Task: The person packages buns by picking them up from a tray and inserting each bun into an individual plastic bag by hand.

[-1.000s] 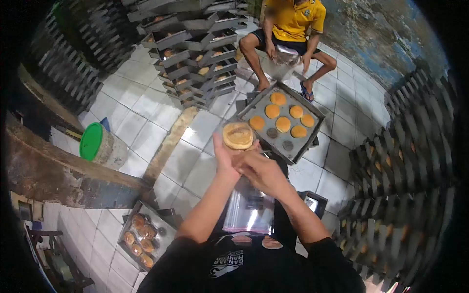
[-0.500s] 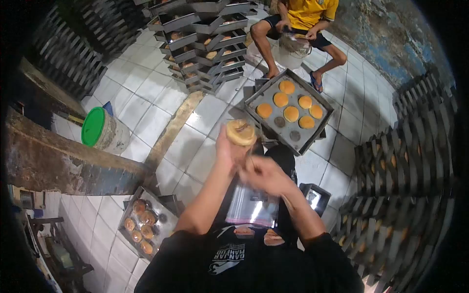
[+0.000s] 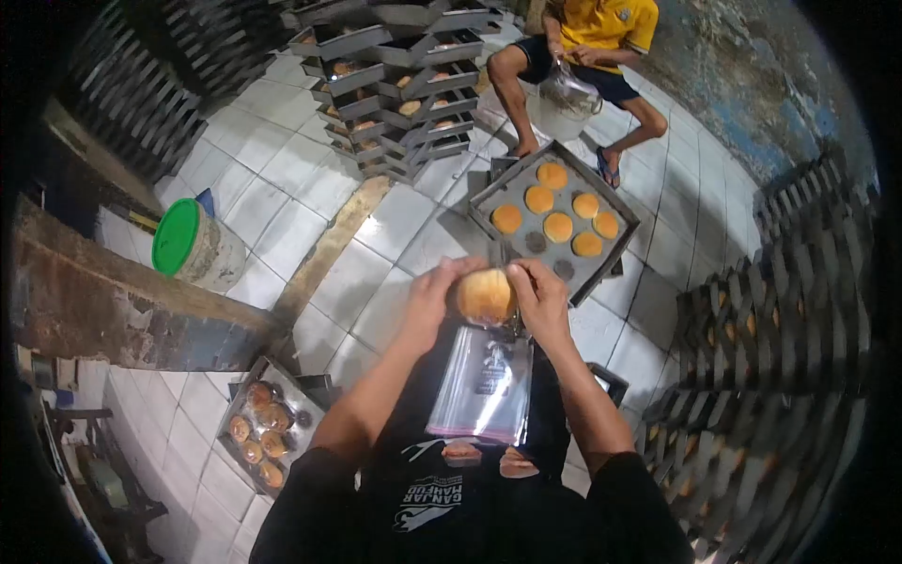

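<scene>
A round golden-brown bun (image 3: 486, 297) is held up between my two hands, above my lap. My left hand (image 3: 430, 299) grips its left side, fingers curled over the far edge. On the opposite side, my right hand (image 3: 542, 299) pinches at the bun's upper right edge with thumb and fingers. Whether a clear wrapper lies around the bun, I cannot tell. Just below, a stack of clear plastic bags (image 3: 481, 395) with dark print rests on my lap.
Ahead, a metal tray (image 3: 581, 273) carries several golden buns. At lower left stands another tray (image 3: 305, 438) with glossy, darker buns. Stacked trays (image 3: 399, 94) rise at the back and along the right. A green-lidded bucket (image 3: 218, 261) is at left. A person in yellow (image 3: 601, 28) sits opposite.
The bun, which lay in my left hand with a filling-like streak on top, now shows its brown side between both hands. My right hand has moved up to it.
</scene>
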### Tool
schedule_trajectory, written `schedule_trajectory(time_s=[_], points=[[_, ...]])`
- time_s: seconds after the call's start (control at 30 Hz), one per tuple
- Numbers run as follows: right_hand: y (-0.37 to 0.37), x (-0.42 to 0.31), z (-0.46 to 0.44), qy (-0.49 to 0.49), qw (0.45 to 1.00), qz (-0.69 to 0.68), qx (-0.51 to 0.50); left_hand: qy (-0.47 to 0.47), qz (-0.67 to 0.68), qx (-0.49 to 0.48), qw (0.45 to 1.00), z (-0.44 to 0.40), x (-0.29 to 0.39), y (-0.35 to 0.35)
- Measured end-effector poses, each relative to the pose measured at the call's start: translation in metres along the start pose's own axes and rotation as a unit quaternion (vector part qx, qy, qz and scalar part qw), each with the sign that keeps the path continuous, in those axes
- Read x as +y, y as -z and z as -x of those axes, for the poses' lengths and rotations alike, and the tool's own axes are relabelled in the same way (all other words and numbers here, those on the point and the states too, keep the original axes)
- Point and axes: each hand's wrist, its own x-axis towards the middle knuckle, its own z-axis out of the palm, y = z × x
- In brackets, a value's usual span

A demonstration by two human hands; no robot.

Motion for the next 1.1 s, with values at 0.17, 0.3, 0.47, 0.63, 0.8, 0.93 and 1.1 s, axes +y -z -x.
schedule_trajectory(time_s=[0.17, 0.3, 0.47, 0.63, 0.8, 0.93, 1.1], points=[[0.003, -0.009, -0.004, 0.042, 0.999, -0.011, -0.004, -0.112, -0.089, 0.094, 0.985, -0.019, -0.018, -0.011], [0.010, 0.000, -0.024, -0.066, 0.994, -0.087, 0.013, -0.103, -0.190, 0.187, 0.958, -0.019, 0.008, -0.014], [0.016, 0.015, 0.010, -0.263, 0.934, -0.212, -0.118, -0.082, -0.211, 0.194, 0.954, 0.022, -0.039, 0.022], [-0.002, 0.046, 0.065, -0.420, 0.830, -0.331, -0.158, 0.046, -0.180, 0.141, 0.972, 0.036, -0.062, 0.036], [0.034, 0.042, 0.039, -0.210, 0.936, -0.284, 0.008, 0.034, 0.021, 0.057, 0.998, -0.009, -0.034, 0.001], [0.085, 0.126, 0.031, 0.101, 0.910, 0.398, 0.062, -0.091, -0.215, -0.017, 0.972, 0.036, -0.020, -0.010], [0.108, 0.141, 0.100, -0.302, 0.925, 0.203, -0.112, -0.215, -0.591, -0.121, 0.768, 0.097, -0.023, -0.005]])
